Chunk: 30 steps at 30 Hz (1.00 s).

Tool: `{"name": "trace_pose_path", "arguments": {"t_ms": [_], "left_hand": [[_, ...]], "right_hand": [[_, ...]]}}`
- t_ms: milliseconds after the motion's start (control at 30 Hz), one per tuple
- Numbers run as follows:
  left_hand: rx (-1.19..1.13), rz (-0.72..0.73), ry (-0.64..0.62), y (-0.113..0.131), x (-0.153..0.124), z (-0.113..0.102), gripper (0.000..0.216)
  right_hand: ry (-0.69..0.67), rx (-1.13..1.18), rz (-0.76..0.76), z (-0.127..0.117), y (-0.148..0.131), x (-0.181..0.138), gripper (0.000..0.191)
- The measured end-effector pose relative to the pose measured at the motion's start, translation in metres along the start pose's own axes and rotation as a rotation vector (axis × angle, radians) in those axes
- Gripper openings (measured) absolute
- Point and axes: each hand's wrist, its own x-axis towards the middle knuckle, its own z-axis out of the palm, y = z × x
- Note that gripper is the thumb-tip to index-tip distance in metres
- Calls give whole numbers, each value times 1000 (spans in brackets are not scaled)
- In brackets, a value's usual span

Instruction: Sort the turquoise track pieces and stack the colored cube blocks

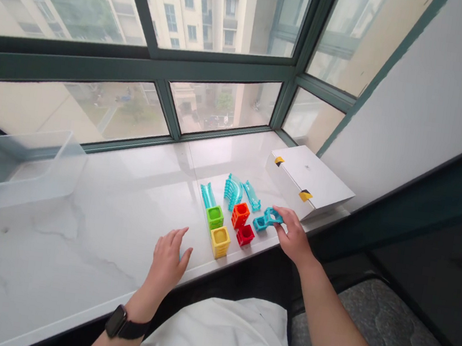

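My right hand [294, 237] pinches a blue toy block [273, 217] at the right of the toy group. Beside and partly behind it is another blue block [260, 224]; whether the two touch I cannot tell. A red block [245, 235] and an orange block [240, 215] stand to their left. Farther left are a yellow block [219, 242] and a green block [214, 217]. Behind them lie a straight translucent blue track piece [208, 195], a curved one [233, 192] and another slim one [252, 195]. My left hand [169, 257] is open over the sill, left of the yellow block, holding nothing.
The toys rest on a white marbled window sill [116, 203]. A clear plastic bin [55, 178] stands at the far left. At the back right sits a white box [313, 178] with yellow-black tape. Green window frames [228, 65] border the sill, whose front edge is close to my body.
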Motion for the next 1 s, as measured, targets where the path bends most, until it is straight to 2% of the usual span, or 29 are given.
{"name": "trace_pose_path", "arguments": {"t_ms": [133,267,700,1000], "left_hand": [[339,-25,-72,-16,-5,23,52],[457,18,-61,-26,-9,33,50],[469,67,-1,-24,-8,33,41],[477,75,9,-22,-8,32,38]], "right_hand": [[-32,43,36,14,23,-5,53],[-71,70,66,25,41,-7,56],[-156,112,92,44,67,-2,54],[-172,127,101,47,72,-4,56]]}}
